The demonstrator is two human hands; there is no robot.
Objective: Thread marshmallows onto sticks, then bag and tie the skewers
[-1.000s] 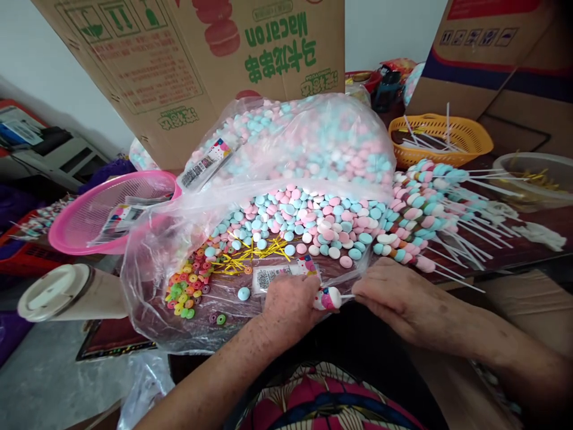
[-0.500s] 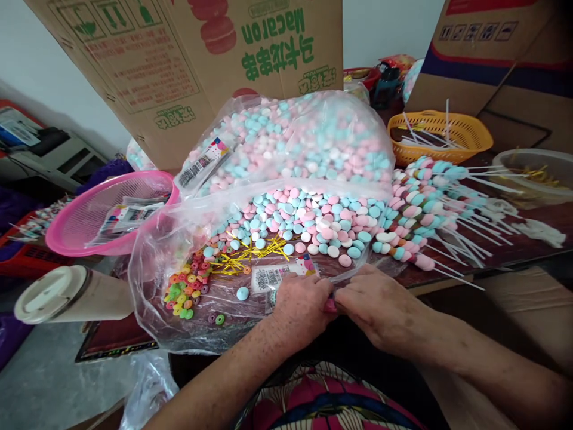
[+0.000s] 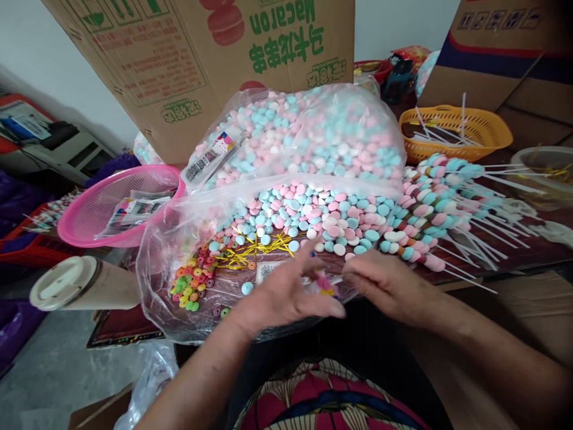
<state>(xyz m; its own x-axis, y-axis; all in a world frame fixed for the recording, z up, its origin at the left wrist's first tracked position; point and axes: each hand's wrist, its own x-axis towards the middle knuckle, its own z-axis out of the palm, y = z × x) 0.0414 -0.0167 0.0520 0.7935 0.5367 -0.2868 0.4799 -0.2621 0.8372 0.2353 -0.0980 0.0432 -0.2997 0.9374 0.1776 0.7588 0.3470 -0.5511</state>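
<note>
My left hand is over the near edge of the table, fingers and thumb spread apart, slightly blurred. Just beyond its thumb is a small clear packet with a colourful print. My right hand has its fingers closed at the packet's right end, and its contents are hidden. Beneath the left hand lies a flat printed packet, partly covered. Pink, blue and white button candies spill from a large clear bag. Gold twist ties and small coloured ring candies lie left of them.
Candy skewers are piled at the right, sticks pointing outward. Behind them stands a yellow basket with sticks. A pink basket and a lidded cup are on the left. A large cardboard box stands at the back.
My hands were together, gripping something pink between them; now the left hand has opened and moved left, and the printed packet shows beside the right hand. The whole view has shifted slightly.
</note>
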